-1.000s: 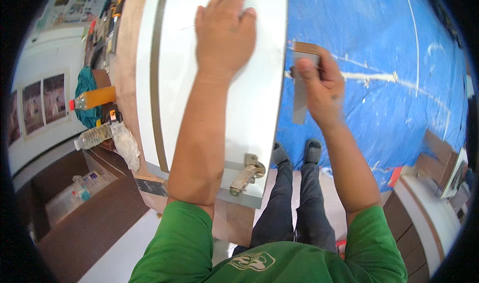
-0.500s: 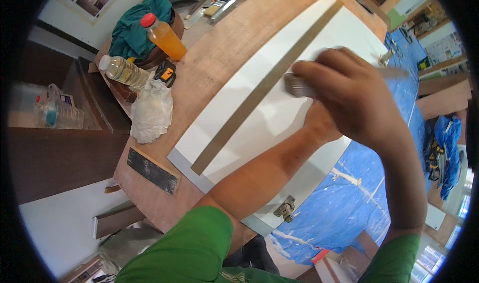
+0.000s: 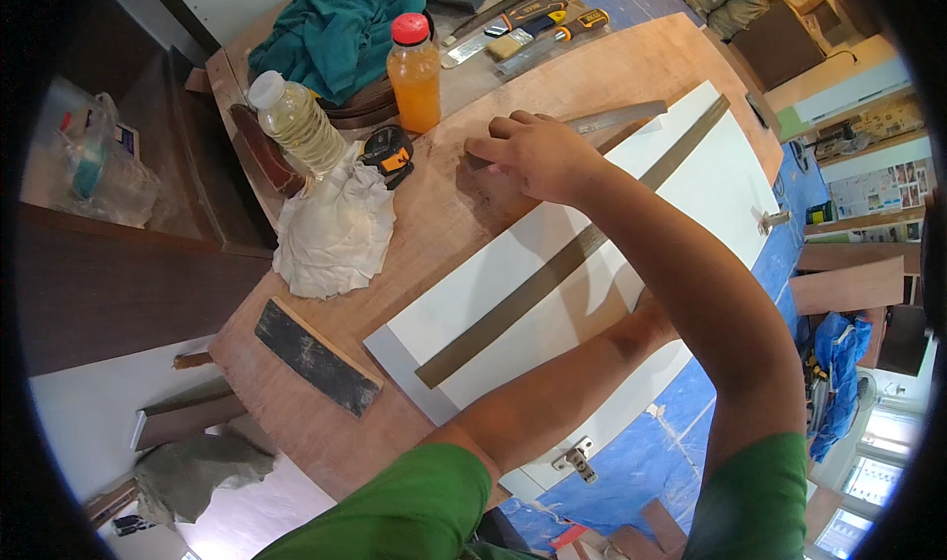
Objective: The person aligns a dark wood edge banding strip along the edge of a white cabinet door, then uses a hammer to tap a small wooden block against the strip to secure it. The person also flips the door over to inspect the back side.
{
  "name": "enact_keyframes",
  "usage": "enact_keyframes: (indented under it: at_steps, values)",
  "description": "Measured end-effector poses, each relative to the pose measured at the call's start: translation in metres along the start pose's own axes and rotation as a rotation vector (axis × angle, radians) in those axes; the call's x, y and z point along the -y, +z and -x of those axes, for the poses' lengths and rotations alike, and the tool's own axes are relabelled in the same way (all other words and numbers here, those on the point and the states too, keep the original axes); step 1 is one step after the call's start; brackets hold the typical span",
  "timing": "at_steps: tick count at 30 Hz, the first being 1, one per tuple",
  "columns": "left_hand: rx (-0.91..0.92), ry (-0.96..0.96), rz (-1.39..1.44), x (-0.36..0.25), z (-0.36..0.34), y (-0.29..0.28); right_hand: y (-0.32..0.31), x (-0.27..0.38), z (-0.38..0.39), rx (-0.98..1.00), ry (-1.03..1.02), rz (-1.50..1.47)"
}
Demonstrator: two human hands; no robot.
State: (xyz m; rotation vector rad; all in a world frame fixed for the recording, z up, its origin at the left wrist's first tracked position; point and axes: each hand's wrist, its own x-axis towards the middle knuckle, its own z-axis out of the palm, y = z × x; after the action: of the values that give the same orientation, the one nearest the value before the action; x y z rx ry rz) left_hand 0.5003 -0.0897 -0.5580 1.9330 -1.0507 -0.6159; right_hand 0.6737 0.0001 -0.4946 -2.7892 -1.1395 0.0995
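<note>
My right hand [image 3: 543, 160] is closed around a tool with a flat, ruler-like metal blade [image 3: 621, 116], held over the wooden tabletop [image 3: 434, 224] by the panel's far edge. A dark end of the tool shows by my fingertips; the rest is covered. A white cabinet door [image 3: 473, 313] lies on the table with a long brown strip [image 3: 513, 323] along it. Metal hinges [image 3: 577, 458] sit at its near edge. My left hand [image 3: 649, 318] rests over the door, its fingers hidden behind my right forearm.
A black-faced sanding block [image 3: 316, 353], crumpled white cloth [image 3: 335, 239], tape measure [image 3: 387, 153], clear bottle [image 3: 296, 121] and orange drink bottle [image 3: 414, 76] stand leftward. Beyond lie a green cloth [image 3: 335, 32] and a paintbrush [image 3: 513, 42]. Blue sheeting [image 3: 651, 451] covers the floor.
My right hand has moved left with the metal-bladed tool, from above the door to the tabletop beyond its far edge. My left arm stays over the door. The view has shifted.
</note>
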Motion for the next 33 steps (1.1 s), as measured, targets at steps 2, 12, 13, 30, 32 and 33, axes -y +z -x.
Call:
enact_keyframes:
  at_steps: [2,12,13,30,32,33]
  values:
    - [-0.044,0.014,0.105,0.004,0.001,0.002,0.0,0.0,-0.004,-0.09,-0.033,-0.045]
    - [-0.461,0.187,0.318,-0.004,0.011,-0.041,-0.034,-0.064,-0.004,-0.302,-0.053,-0.015]
    - [-0.638,0.198,0.386,-0.012,0.013,-0.043,-0.045,-0.086,-0.007,-0.358,-0.05,-0.007]
    - [-0.686,0.177,0.442,-0.009,0.024,-0.045,-0.032,-0.329,-0.136,-0.338,0.468,0.236]
    - [-0.629,0.178,0.457,-0.009,0.023,-0.042,-0.025,-0.35,-0.146,-0.299,0.448,0.274]
    - [-0.623,0.179,0.473,-0.009,0.023,-0.042,-0.024,-0.36,-0.15,-0.265,0.431,0.299]
